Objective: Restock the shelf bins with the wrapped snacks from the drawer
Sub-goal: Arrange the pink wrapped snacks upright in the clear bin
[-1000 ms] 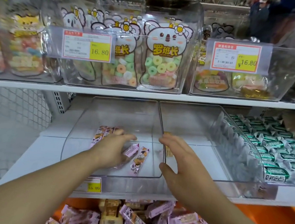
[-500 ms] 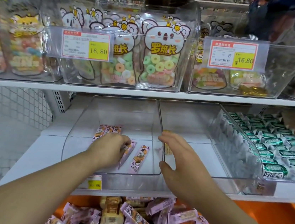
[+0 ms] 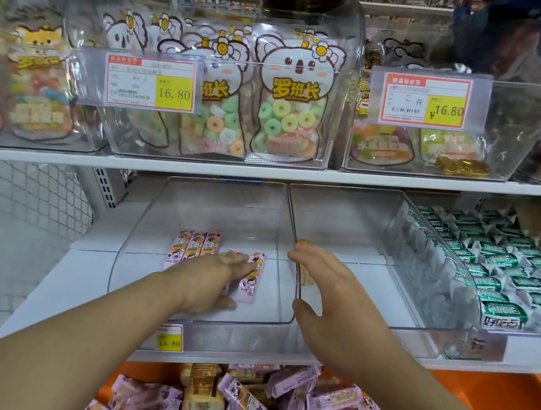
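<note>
Wrapped snacks (image 3: 237, 405) heaped in the orange drawer (image 3: 476, 400), nearest, below both wrists.

Left hand (image 3: 209, 275) reaches inside the clear bin (image 3: 141, 243), fingers straight and together, flat on a pink bar (image 3: 250, 279); three more bars (image 3: 194, 245) lie just beyond its fingertips, bare floor behind. Right hand (image 3: 329, 300), fingers relaxed and slightly apart, rests against the bin's right wall, the neighbouring bin (image 3: 422, 291) beyond its fingers.
</note>
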Tool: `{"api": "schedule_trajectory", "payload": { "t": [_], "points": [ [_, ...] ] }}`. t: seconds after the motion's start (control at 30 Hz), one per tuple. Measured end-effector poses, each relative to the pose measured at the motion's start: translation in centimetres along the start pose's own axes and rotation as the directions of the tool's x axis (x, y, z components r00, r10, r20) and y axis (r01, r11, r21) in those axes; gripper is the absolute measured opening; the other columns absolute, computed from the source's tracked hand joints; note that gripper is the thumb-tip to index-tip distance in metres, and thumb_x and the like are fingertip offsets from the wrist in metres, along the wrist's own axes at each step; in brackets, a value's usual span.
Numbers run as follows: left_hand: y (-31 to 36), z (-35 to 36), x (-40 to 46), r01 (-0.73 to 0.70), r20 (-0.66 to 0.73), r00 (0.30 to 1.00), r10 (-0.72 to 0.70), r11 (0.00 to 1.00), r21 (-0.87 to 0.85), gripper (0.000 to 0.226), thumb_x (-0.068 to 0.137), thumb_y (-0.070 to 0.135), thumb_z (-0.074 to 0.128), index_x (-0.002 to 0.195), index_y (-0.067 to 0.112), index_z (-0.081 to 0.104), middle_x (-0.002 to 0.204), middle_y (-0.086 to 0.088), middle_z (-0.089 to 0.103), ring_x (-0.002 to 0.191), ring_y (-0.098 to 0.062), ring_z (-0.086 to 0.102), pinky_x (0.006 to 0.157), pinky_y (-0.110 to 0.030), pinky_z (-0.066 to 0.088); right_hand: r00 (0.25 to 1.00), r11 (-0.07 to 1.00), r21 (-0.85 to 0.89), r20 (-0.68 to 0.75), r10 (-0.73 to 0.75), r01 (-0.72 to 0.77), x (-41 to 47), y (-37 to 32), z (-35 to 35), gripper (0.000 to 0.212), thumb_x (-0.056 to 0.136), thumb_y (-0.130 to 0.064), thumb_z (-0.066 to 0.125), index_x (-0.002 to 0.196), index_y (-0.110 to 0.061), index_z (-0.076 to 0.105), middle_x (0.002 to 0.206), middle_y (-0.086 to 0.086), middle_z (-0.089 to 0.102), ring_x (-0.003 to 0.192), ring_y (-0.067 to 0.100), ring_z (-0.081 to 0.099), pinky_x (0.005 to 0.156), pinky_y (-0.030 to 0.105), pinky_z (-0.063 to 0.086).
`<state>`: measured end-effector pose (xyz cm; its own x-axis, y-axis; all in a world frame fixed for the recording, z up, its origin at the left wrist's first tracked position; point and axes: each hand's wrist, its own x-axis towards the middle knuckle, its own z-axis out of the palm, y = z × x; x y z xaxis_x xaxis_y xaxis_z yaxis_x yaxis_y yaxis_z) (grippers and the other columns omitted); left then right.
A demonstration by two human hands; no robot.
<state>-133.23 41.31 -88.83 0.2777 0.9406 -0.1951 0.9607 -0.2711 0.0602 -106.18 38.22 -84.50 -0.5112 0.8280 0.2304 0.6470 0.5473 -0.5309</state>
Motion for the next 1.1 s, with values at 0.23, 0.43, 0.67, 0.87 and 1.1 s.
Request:
{"api": "schedule_trajectory", "payload": {
  "t": [0.23, 0.43, 0.67, 0.87, 1.1],
  "points": [
    [-1.7, 0.0, 1.3, 0.133, -0.081, 0.989, -0.127, 0.989, 0.071, 0.092, 0.098, 0.052, 0.064, 0.167, 0.024, 0.011, 0.174, 0.003, 0.011, 0.156, -0.024, 0.025, 0.121, -0.035, 0.031, 1.0, 1.0, -0.006, 0.002, 0.0, 0.0, 0.0, 0.1, 0.1, 0.066, 0.1, -0.02, 0.064, 0.156, -0.041, 0.036, 0.161, -0.035, 0.022, 0.15, -0.01, 0.016, 0.107, -0.004, 0.003],
    [-2.9, 0.4, 2.4, 0.159, -0.149, 0.976, -0.158, 0.987, -0.002, 0.086, 0.091, 0.051, 0.073, 0.163, 0.032, 0.029, 0.166, 0.008, 0.032, 0.15, -0.022, 0.036, 0.117, -0.04, 0.04, 1.0, 1.0, -0.001, -0.001, 0.007, -0.007, 0.1, 0.1, 0.3, 0.065, 0.1, -0.02, 0.063, 0.155, -0.042, 0.037, 0.159, -0.037, 0.022, 0.149, -0.011, 0.017, 0.104, -0.006, 0.003],
    [-3.4, 0.7, 2.8, 0.177, -0.213, 0.961, -0.174, 0.984, -0.003, 0.087, 0.083, 0.059, 0.077, 0.157, 0.04, 0.036, 0.16, 0.011, 0.041, 0.145, -0.021, 0.043, 0.112, -0.042, 0.044, 1.0, 1.0, 0.005, -0.007, 0.014, -0.014, 0.1, 0.1, 0.3, 0.064, 0.1, -0.02, 0.063, 0.153, -0.043, 0.038, 0.158, -0.037, 0.025, 0.149, -0.012, 0.019, 0.108, -0.003, 0.006],
    [-3.8, 0.5, 2.1, 0.155, -0.196, 0.968, -0.156, 0.988, -0.017, 0.088, 0.084, 0.068, 0.07, 0.159, 0.038, 0.034, 0.164, 0.01, 0.037, 0.151, -0.021, 0.034, 0.117, -0.042, 0.039, 1.0, 1.0, 0.008, -0.003, 0.018, -0.018, 0.0, 0.0, 0.3, 0.063, 0.1, -0.02, 0.063, 0.154, -0.042, 0.038, 0.159, -0.036, 0.025, 0.149, -0.011, 0.019, 0.111, -0.001, 0.008],
    [-3.4, 0.1, 0.9, 0.207, -0.189, 0.961, -0.202, 0.978, 0.005, 0.074, 0.095, 0.051, 0.068, 0.159, 0.045, 0.033, 0.167, 0.013, 0.031, 0.152, -0.02, 0.032, 0.118, -0.038, 0.039, 1.0, 1.0, 0.002, -0.005, 0.015, -0.015, -0.2, -0.2, 0.3, 0.064, 0.102, -0.021, 0.062, 0.157, -0.041, 0.036, 0.162, -0.035, 0.023, 0.152, -0.009, 0.016, 0.123, 0.014, 0.016]
  ]
}}
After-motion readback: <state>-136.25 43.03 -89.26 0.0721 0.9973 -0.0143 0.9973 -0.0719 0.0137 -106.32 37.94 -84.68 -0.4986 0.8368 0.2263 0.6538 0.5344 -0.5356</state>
